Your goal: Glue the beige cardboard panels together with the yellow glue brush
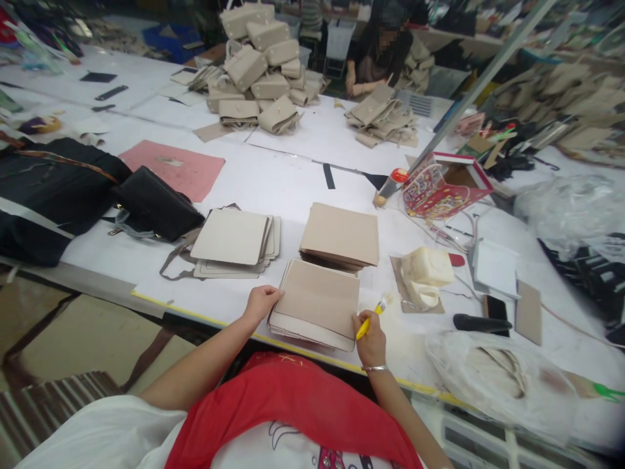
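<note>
Right before me lies a stack of beige panels (317,296), its top sheet a little askew over paler ones. My left hand (261,303) pinches that top panel at its left edge, thumb and fingers together. On the right side, my right hand (371,339) is closed around a yellow-handled brush (370,320), bristles pointing up and away; its fingers touch the panel's right edge. Just behind stands a second stack of tan panels (340,234). To the left, cream panels (232,236) with rounded corners are piled over a strap.
A cut-open plastic jug (428,273) sits at the right, near a black-handled tool (481,323) and a clear plastic bag (498,378). A black bag (156,203) lies left. Farther back are heaped beige bags (258,71), a red patterned box (442,189) and a seated person (378,55).
</note>
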{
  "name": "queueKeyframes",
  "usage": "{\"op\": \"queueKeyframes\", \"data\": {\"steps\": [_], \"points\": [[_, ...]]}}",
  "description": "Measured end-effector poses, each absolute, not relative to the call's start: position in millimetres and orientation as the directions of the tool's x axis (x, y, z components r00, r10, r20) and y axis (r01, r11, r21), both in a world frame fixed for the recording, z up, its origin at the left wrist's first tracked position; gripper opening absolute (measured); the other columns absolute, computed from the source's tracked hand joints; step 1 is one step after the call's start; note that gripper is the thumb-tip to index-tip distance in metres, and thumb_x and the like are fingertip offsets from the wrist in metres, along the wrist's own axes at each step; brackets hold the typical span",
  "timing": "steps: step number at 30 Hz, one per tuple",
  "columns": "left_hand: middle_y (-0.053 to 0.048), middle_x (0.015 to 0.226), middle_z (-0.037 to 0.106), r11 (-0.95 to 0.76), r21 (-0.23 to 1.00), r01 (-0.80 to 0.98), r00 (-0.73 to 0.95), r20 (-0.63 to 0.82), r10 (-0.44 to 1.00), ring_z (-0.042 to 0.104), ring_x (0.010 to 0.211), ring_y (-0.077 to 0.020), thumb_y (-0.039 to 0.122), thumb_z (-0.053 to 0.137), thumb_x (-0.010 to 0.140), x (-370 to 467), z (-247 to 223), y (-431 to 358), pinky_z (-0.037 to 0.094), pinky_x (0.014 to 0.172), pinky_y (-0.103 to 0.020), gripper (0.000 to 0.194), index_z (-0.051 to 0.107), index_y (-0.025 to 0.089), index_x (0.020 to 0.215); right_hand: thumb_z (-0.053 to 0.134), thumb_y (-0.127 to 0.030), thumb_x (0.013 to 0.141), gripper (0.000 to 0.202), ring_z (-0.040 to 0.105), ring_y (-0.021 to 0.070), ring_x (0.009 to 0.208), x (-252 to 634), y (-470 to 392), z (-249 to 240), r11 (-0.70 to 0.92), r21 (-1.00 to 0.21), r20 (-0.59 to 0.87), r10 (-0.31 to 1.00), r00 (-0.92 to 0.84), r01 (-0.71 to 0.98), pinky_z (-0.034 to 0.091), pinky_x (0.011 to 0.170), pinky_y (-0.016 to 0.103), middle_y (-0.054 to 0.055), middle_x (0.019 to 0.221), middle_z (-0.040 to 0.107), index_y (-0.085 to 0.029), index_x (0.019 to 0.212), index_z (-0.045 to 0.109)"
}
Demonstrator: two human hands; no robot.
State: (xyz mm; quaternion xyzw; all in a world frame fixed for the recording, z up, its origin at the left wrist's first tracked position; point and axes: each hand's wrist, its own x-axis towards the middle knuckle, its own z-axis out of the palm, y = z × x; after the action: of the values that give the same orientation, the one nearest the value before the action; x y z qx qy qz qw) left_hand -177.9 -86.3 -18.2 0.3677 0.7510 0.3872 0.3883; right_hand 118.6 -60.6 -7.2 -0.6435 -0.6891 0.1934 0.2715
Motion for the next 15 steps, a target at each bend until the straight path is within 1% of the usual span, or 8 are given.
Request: {"op": "queueKeyframes", "data": {"steps": [4, 9, 12, 15], "points": [[-0.002, 0.06, 0.065, 0.433, 0.847, 0.308, -0.4, -0.298, 0.867, 0.057, 0.062, -0.0164, 0.044, 0.059, 0.065, -178, -11, -87, 0.041, 0.061, -0.025, 0.03, 0.066, 0.015, 0.061, 0.04, -0.046, 0.083, 0.028, 0.059, 0.0189, 0.059, 117, -61, -3, 0.086, -0.576, 0.095, 0.995, -0.039, 0.813, 0.041, 0.055, 0.027, 0.005, 0.072, 0.063, -0.02, 0.088, 0.048], [-0.003, 0.063, 0.066, 0.48, 0.784, 0.393, -0.403, -0.323, 0.856, 0.058, 0.065, -0.0183, 0.046, 0.058, 0.063, -179, -6, -85, 0.04, 0.062, -0.025, 0.031, 0.067, 0.016, 0.063, 0.041, -0.036, 0.082, 0.019, 0.057, 0.016, 0.058, 115, -59, -1, 0.051, -0.553, 0.015, 0.999, -0.051, 0.832, 0.039, 0.056, 0.024, 0.0, 0.064, 0.058, -0.02, 0.09, 0.048], [-0.003, 0.064, 0.067, 0.478, 0.767, 0.429, -0.39, -0.32, 0.863, 0.059, 0.066, -0.0186, 0.047, 0.057, 0.064, -179, -6, -84, 0.04, 0.062, -0.026, 0.032, 0.066, 0.016, 0.064, 0.041, -0.033, 0.081, 0.018, 0.056, 0.015, 0.058, 115, -56, -1, 0.018, -0.531, -0.021, 0.999, -0.035, 0.847, 0.038, 0.057, 0.023, -0.001, 0.065, 0.058, -0.02, 0.092, 0.048], [-0.003, 0.064, 0.066, 0.478, 0.771, 0.42, -0.384, -0.326, 0.864, 0.058, 0.066, -0.0181, 0.048, 0.057, 0.064, -178, -6, -84, 0.04, 0.062, -0.025, 0.033, 0.066, 0.016, 0.064, 0.042, -0.032, 0.081, 0.018, 0.055, 0.0145, 0.058, 114, -55, 2, -0.007, -0.512, -0.046, 0.999, -0.02, 0.859, 0.036, 0.057, 0.022, 0.0, 0.065, 0.058, -0.019, 0.093, 0.048]]}}
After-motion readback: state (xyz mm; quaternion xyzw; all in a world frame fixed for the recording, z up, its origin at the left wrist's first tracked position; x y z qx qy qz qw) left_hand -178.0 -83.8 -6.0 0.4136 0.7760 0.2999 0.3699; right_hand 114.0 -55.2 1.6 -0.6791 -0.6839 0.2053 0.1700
